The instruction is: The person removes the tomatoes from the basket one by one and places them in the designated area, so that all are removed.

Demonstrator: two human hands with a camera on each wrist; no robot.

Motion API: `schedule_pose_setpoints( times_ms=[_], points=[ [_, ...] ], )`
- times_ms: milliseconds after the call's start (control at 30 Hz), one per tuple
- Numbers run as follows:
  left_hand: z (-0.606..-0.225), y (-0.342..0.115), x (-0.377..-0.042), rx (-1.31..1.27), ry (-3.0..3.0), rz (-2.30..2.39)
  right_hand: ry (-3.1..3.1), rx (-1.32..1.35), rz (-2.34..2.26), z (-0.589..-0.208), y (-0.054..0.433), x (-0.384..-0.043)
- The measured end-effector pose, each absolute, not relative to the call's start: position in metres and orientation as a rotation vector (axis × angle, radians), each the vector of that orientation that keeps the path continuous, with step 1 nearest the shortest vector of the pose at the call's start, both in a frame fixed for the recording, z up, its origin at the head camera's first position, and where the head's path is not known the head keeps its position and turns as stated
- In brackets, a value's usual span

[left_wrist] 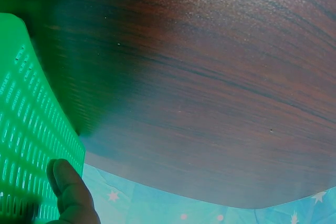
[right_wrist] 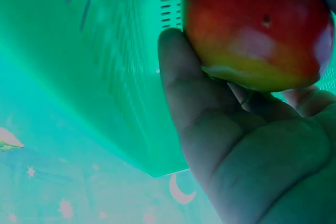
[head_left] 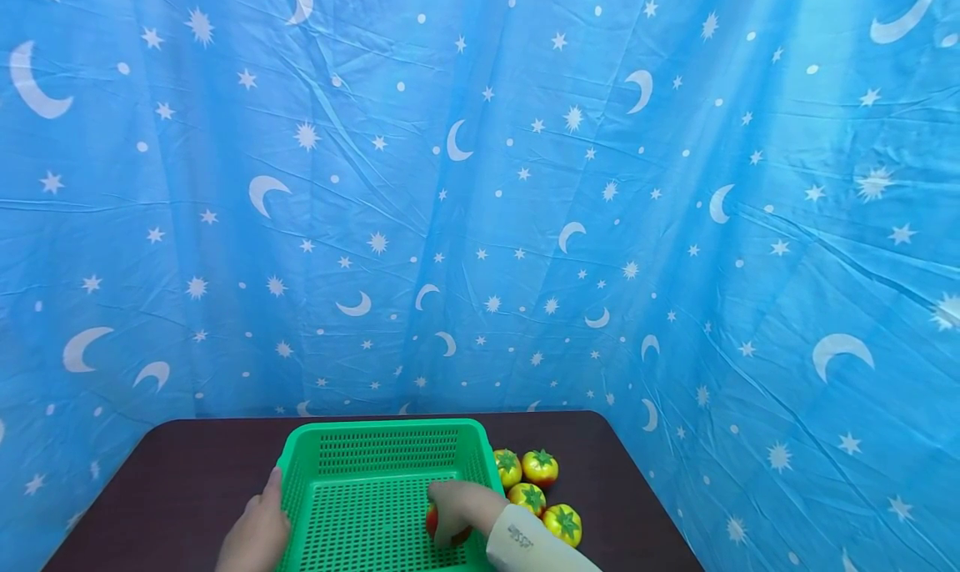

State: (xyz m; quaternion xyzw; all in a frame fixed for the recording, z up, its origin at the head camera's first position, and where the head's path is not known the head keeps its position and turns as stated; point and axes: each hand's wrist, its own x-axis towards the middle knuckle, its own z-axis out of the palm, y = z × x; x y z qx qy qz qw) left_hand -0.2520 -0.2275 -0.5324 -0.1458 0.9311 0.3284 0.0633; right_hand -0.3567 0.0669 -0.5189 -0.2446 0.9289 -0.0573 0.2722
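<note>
A green plastic basket [head_left: 375, 478] with slotted walls stands on the table. My left hand [head_left: 257, 529] holds its left side near the front, and in the left wrist view the fingers [left_wrist: 71, 187] lie along the outer wall. Inside the basket, near its right side, my right hand [head_left: 461, 509] grips a red and yellow tomato [right_wrist: 257, 30]. From above, the hand covers most of that tomato. In the right wrist view the fingers and thumb are around it, its smooth red side towards the camera. Whether it touches the basket floor I cannot tell.
Several yellow-red tomatoes with green leafy tops, one of them a front tomato [head_left: 562, 524], sit on the table just right of the basket. The dark wood-grain table [head_left: 195, 464] has rounded far corners. A blue curtain [head_left: 465, 222] with moons and stars hangs behind and at the sides.
</note>
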Motion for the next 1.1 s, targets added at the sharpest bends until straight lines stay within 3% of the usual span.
schedule_pose_setpoints(
  times_ms=[100,333,533,1100],
  points=[
    [-0.533,-0.227,-0.252,-0.438,2.809,0.999,2.513,-0.678,-0.197,-0.521,0.071,-0.361],
    [-0.533,-0.226,-0.252,-0.441,2.817,1.002,2.587,-0.612,-0.375,-0.456,0.072,-0.318],
    [-0.532,-0.226,-0.251,-0.428,2.830,1.005,2.640,-0.633,-0.472,-0.433,0.087,-0.314],
    [-0.533,-0.227,-0.251,-0.421,2.837,1.002,2.783,-0.667,-0.673,-0.417,0.130,-0.316]
  ],
)
